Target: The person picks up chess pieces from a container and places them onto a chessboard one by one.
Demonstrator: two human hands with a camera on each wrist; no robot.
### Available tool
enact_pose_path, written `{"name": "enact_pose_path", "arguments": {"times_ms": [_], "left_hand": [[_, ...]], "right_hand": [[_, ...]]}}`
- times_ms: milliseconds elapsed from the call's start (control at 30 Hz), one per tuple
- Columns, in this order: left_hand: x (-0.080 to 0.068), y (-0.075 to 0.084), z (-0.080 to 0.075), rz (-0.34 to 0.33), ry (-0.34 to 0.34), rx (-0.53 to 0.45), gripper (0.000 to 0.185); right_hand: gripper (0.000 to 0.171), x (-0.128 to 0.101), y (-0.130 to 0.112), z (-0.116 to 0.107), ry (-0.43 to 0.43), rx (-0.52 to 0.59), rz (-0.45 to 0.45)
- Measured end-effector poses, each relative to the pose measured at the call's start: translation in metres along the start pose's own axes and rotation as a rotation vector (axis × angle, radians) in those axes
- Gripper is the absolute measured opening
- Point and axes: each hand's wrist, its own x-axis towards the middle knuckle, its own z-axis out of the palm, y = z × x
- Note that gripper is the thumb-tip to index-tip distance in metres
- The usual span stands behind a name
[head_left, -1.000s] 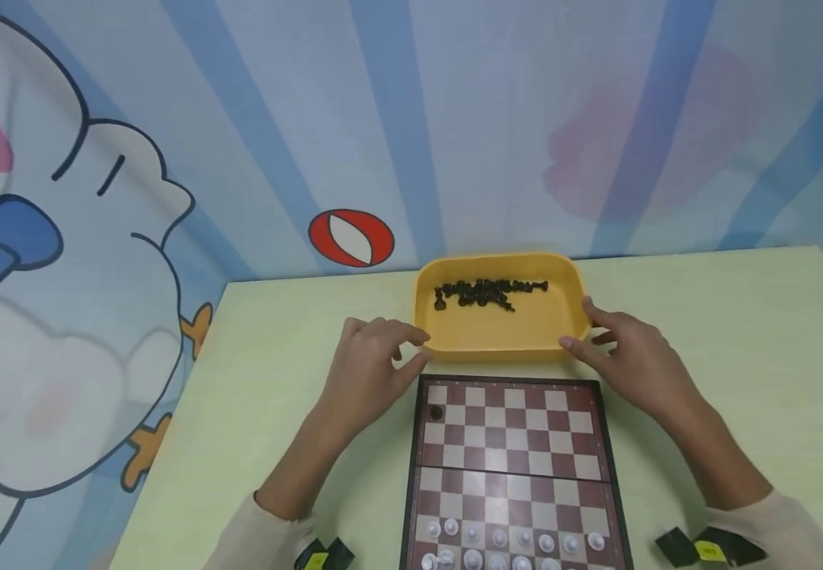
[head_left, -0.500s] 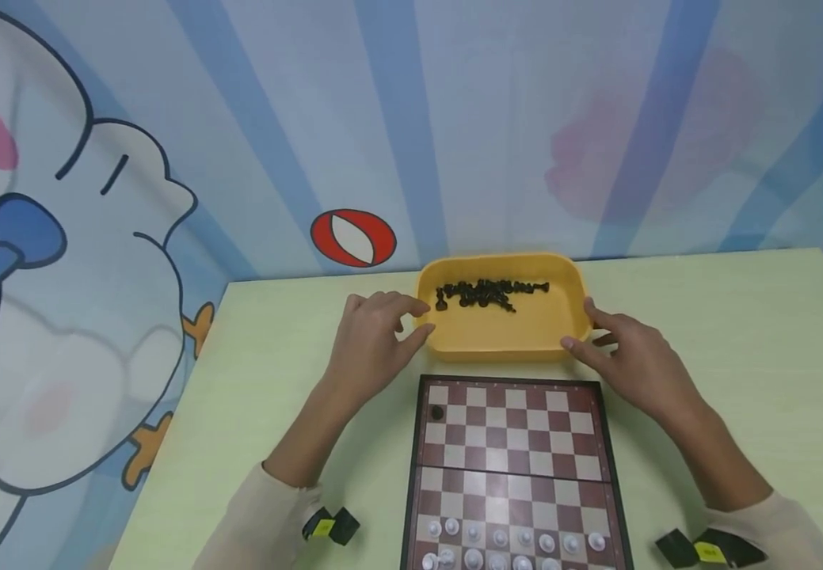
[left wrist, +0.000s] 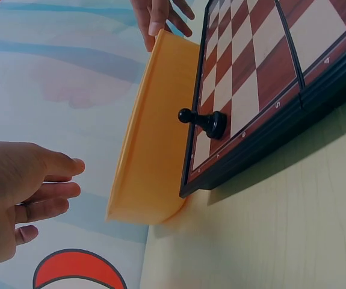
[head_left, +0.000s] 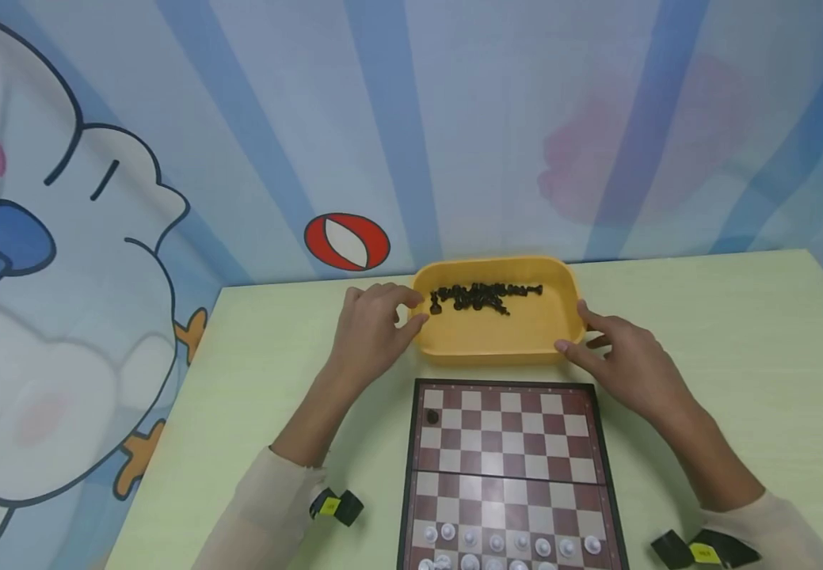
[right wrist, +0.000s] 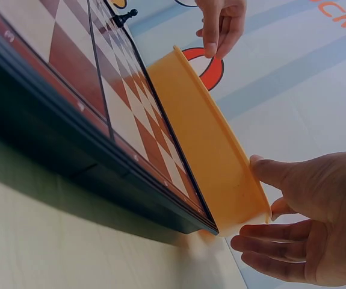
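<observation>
My left hand [head_left: 375,328] hovers by the left end of a yellow tray [head_left: 493,359]. In the left wrist view that hand [left wrist: 22,198] stands apart from the tray with relaxed fingers and holds nothing. My right hand [head_left: 625,368] holds the tray's near right corner, its thumb [right wrist: 272,171] on the rim. Black chess pieces [head_left: 478,297] lie heaped inside. In front is a chessboard [head_left: 504,455] with one black pawn [left wrist: 212,122] upright near its far left corner. White chess pieces [head_left: 497,543] stand in rows at the near end.
The pale table [head_left: 725,340] meets a blue striped wall [head_left: 482,134] just behind the tray. Printed on that wall are a cartoon figure [head_left: 76,372] and a red ball [head_left: 347,241]. The board's raised dark edge [left wrist: 251,150] lies close in front of the tray.
My left hand has moved slightly away from me along the tray's left end, its thumb and forefinger further apart. The right hand keeps its place at the tray's corner. The pieces look unmoved.
</observation>
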Motion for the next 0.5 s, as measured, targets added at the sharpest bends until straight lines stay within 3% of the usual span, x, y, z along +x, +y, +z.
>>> {"name": "enact_pose_path", "arguments": {"times_ms": [500], "left_hand": [[0.026, -0.012, 0.021, -0.032, -0.094, 0.04, 0.024]], "right_hand": [[0.083, -0.001, 0.0, 0.004, 0.026, -0.003, -0.001]]}}
